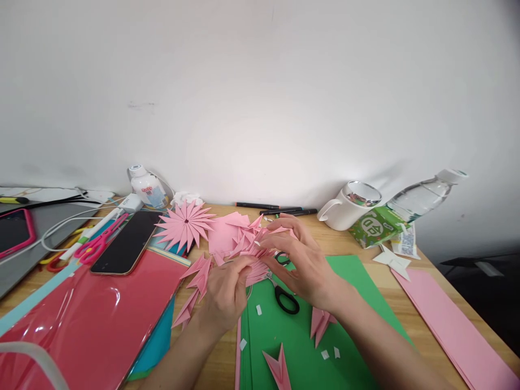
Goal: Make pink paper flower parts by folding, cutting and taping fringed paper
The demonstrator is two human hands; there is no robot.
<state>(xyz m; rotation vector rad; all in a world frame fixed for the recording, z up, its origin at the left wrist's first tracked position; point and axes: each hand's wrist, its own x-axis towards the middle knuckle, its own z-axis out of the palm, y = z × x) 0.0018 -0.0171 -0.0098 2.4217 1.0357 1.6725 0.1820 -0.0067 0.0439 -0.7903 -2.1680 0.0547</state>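
My left hand (228,290) is closed in a pinch at the near edge of a cluster of folded pink paper (257,271). From the other side, my right hand (306,262) curls over the cluster, its thumb and fingers gripping the pleated paper. My fingers hide part of it. Just under my right hand lie black-handled scissors (287,300) on green paper (309,357). Loose folded pink pieces (197,276) rest left of my left hand, with another folded piece (279,365) on the green paper. A finished-looking pink paper star (186,222) lies behind at the left.
Left are a phone (125,244), pink scissors (101,238), a red folder (93,319) and a white bottle (148,187). Pens (280,210) lie by the wall. Right stand a white mug (345,211), a green box (376,226) and a tilted water bottle (422,197), near pink strips (459,325).
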